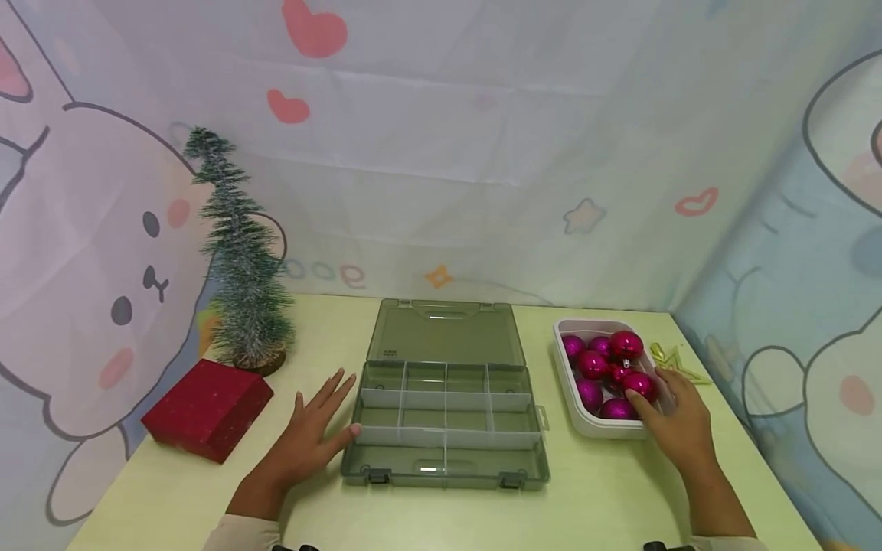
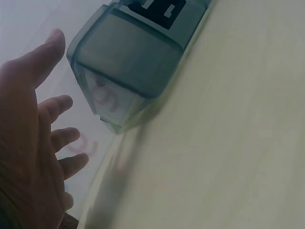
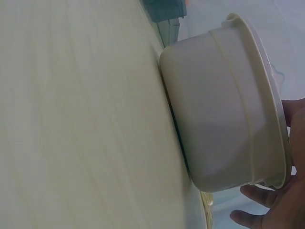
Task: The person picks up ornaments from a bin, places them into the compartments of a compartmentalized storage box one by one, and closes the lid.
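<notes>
On the right side of the table a white tub (image 1: 609,428) holds several shiny and glittery magenta-red baubles. My right hand (image 1: 682,425) reaches over the tub's right rim, pinching a shiny red bauble (image 1: 641,384) between thumb and index finger. In the right wrist view, other fingers (image 3: 257,194) hang outside the tub wall (image 3: 214,109). Spread and relaxed, my left hand (image 1: 310,436) is beside a clear green divided case (image 1: 448,333), its thumb at the left edge. The case's lid lies back, and its compartments hold nothing visible.
A frosted artificial Christmas tree (image 1: 244,260) stands at the back left, behind a dark red box (image 1: 207,409). Right of the tub lies a gold star ornament (image 1: 682,367). A printed cloth backdrop (image 1: 448,153) closes off the back and sides.
</notes>
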Action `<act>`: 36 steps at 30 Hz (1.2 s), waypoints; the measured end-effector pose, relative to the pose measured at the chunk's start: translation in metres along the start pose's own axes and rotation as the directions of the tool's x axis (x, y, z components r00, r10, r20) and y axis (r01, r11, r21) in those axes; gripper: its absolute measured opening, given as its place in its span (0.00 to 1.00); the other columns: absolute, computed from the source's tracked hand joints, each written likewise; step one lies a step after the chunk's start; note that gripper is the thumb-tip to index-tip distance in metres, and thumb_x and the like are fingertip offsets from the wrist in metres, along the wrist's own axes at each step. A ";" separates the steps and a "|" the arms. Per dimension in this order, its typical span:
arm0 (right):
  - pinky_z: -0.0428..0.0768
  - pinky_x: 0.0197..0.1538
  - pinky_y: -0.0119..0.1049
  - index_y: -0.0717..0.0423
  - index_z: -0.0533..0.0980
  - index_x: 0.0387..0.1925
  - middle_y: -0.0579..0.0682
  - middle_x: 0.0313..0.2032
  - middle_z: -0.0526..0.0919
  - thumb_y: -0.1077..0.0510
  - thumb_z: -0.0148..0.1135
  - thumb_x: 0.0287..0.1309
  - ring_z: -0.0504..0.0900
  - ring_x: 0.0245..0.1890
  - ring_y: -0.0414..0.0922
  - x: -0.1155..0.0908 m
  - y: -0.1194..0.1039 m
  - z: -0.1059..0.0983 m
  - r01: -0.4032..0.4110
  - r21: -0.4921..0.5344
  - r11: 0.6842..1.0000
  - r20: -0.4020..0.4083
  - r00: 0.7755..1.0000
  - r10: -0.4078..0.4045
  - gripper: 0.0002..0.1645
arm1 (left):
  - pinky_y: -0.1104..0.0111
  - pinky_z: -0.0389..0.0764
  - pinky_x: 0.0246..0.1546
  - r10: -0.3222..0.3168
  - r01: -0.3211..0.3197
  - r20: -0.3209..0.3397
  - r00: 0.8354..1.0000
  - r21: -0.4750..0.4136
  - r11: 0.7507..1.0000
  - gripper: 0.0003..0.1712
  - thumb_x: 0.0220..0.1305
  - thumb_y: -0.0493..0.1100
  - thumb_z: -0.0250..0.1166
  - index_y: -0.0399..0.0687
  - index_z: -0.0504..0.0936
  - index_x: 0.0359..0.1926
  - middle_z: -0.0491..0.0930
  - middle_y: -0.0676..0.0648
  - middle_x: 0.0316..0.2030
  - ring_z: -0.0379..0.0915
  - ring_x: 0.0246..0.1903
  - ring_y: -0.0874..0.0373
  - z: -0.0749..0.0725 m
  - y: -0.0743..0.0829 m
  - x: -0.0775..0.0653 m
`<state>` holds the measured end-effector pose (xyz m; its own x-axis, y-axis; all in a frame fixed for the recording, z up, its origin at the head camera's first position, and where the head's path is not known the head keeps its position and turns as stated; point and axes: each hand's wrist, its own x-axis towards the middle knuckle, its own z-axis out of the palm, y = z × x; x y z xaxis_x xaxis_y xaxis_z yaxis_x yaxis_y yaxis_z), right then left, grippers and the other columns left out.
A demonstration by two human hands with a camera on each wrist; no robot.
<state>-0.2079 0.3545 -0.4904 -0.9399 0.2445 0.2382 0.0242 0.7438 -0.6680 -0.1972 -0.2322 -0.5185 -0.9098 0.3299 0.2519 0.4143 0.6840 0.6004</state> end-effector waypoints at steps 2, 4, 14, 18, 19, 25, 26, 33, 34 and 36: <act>0.63 0.78 0.76 0.68 0.70 0.75 0.74 0.75 0.69 0.49 0.75 0.67 0.63 0.79 0.74 0.001 0.001 0.000 -0.009 0.029 1.000 0.003 1.000 0.009 0.44 | 0.13 0.34 0.71 0.009 -0.009 0.013 1.000 -0.031 0.999 0.45 0.79 0.55 0.65 0.56 0.56 0.89 0.53 0.34 0.87 0.54 0.83 0.25 0.001 -0.002 -0.001; 0.63 0.78 0.75 0.68 0.71 0.74 0.74 0.75 0.70 0.51 0.78 0.66 0.64 0.79 0.73 0.001 0.002 0.000 -0.025 0.063 0.998 0.003 1.000 0.024 0.44 | 0.12 0.33 0.69 0.017 -0.016 0.025 1.000 -0.054 0.998 0.46 0.79 0.55 0.65 0.55 0.57 0.89 0.54 0.33 0.86 0.57 0.82 0.25 0.001 -0.003 -0.002; 0.59 0.84 0.69 0.66 0.72 0.76 0.73 0.79 0.67 0.55 0.80 0.64 0.60 0.83 0.71 0.003 -0.001 0.005 -0.147 0.184 0.972 0.016 0.989 0.147 0.44 | 0.11 0.31 0.68 0.016 -0.010 0.075 0.997 -0.070 0.997 0.45 0.79 0.54 0.65 0.48 0.59 0.87 0.60 0.32 0.84 0.57 0.82 0.25 -0.001 -0.007 0.000; 0.57 0.85 0.69 0.66 0.72 0.76 0.72 0.80 0.66 0.57 0.78 0.65 0.58 0.84 0.70 0.002 -0.002 0.007 -0.203 0.203 0.958 0.016 0.979 0.204 0.42 | 0.12 0.31 0.68 0.013 -0.007 0.085 0.996 -0.071 0.997 0.45 0.79 0.55 0.65 0.48 0.60 0.87 0.61 0.32 0.84 0.57 0.82 0.25 0.000 -0.006 -0.001; 0.56 0.85 0.69 0.65 0.72 0.76 0.72 0.80 0.65 0.58 0.78 0.66 0.58 0.85 0.70 0.002 -0.002 0.007 -0.214 0.211 0.954 0.018 0.976 0.215 0.42 | 0.12 0.31 0.68 0.012 -0.007 0.086 0.996 -0.068 0.998 0.45 0.79 0.55 0.65 0.48 0.60 0.87 0.61 0.32 0.84 0.57 0.82 0.25 0.001 -0.006 -0.001; 0.51 0.86 0.69 0.65 0.71 0.77 0.71 0.82 0.63 0.58 0.77 0.67 0.54 0.86 0.69 0.000 -0.002 0.008 -0.247 0.264 0.932 0.016 0.968 0.252 0.42 | 0.13 0.32 0.70 0.006 0.000 0.088 0.996 -0.067 0.998 0.45 0.78 0.55 0.65 0.50 0.59 0.87 0.61 0.33 0.84 0.56 0.82 0.25 0.002 -0.005 -0.002; 0.51 0.86 0.69 0.65 0.71 0.77 0.71 0.82 0.63 0.59 0.77 0.67 0.54 0.86 0.69 0.000 -0.002 0.008 -0.248 0.270 0.930 0.012 0.967 0.254 0.42 | 0.13 0.32 0.70 0.004 0.002 0.091 0.996 -0.069 0.998 0.45 0.79 0.55 0.65 0.51 0.59 0.87 0.61 0.33 0.84 0.56 0.82 0.25 0.002 -0.005 -0.002; 0.59 0.84 0.69 0.66 0.73 0.74 0.71 0.77 0.68 0.55 0.75 0.69 0.62 0.82 0.70 -0.003 0.000 0.011 -0.185 0.264 0.947 -0.065 0.976 0.209 0.39 | 0.13 0.33 0.69 0.004 0.002 0.090 0.996 -0.071 0.997 0.45 0.78 0.55 0.66 0.49 0.59 0.87 0.61 0.33 0.84 0.56 0.82 0.25 0.001 -0.004 -0.003; 0.61 0.83 0.70 0.65 0.74 0.74 0.71 0.75 0.69 0.54 0.75 0.69 0.64 0.80 0.68 -0.003 0.001 0.011 -0.169 0.260 0.951 -0.086 0.977 0.197 0.38 | 0.13 0.33 0.69 0.004 0.003 0.089 0.996 -0.074 0.997 0.45 0.78 0.55 0.66 0.49 0.59 0.87 0.61 0.33 0.84 0.56 0.82 0.25 0.001 -0.005 -0.003; 0.64 0.80 0.71 0.63 0.76 0.73 0.67 0.74 0.70 0.52 0.75 0.70 0.67 0.78 0.65 -0.004 0.002 0.011 -0.149 0.264 0.953 -0.124 0.975 0.187 0.36 | 0.13 0.32 0.70 0.004 0.003 0.090 0.996 -0.079 0.997 0.45 0.79 0.55 0.66 0.49 0.59 0.87 0.61 0.33 0.84 0.56 0.82 0.25 0.002 -0.005 -0.002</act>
<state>-0.2082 0.3488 -0.5004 -0.8693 0.4543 0.1950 0.0731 0.5082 -0.8581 -0.1975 -0.2350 -0.5239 -0.9021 0.3898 0.1854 0.4084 0.6317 0.6590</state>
